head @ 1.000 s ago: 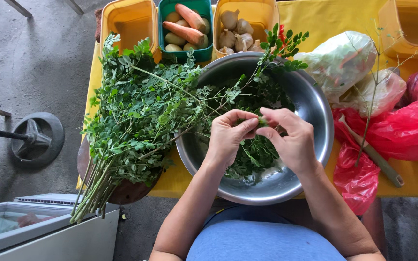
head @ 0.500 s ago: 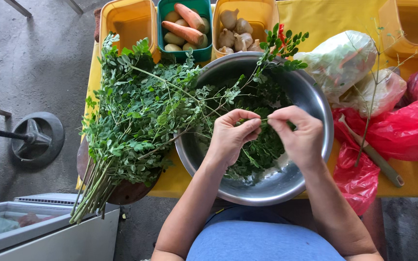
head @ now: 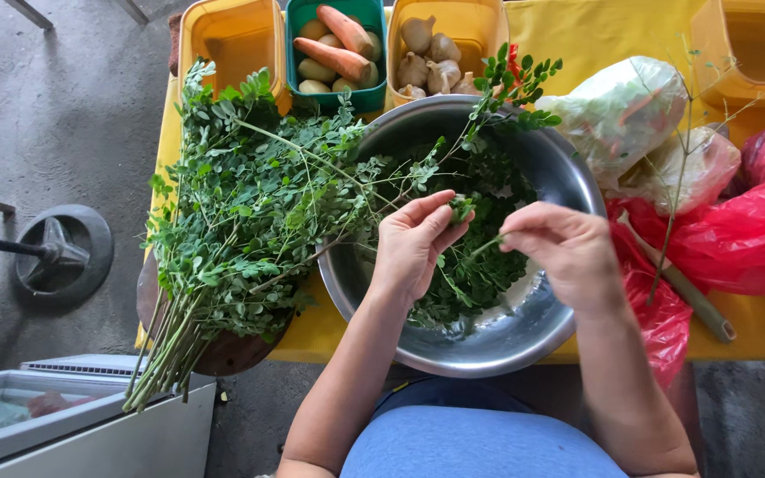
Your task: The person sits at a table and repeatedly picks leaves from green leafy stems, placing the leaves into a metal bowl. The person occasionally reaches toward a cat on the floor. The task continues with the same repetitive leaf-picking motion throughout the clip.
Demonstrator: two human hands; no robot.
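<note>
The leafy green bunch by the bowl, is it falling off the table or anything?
A bit odd, yes: the big bunch of small-leaved green sprigs lies on a round brown board with its stem ends sticking out past the edge of the yellow table. Nothing looks spilled around the round steel bowl.

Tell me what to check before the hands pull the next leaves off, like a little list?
1. Left hand pinches a small tuft of leaves: ok.
2. Right hand grips the thin stem at its end: ok.
3. Both hands are over the steel bowl, so loose leaves would likely fall inside: ok.
4. Bowl has room; picked leaves cover only part of the bottom: ok.
5. Pile of leafy branches lies beside the bowl, close to the left hand: ok.
6. Whether the stem is fully stripped: cannot tell.
</note>
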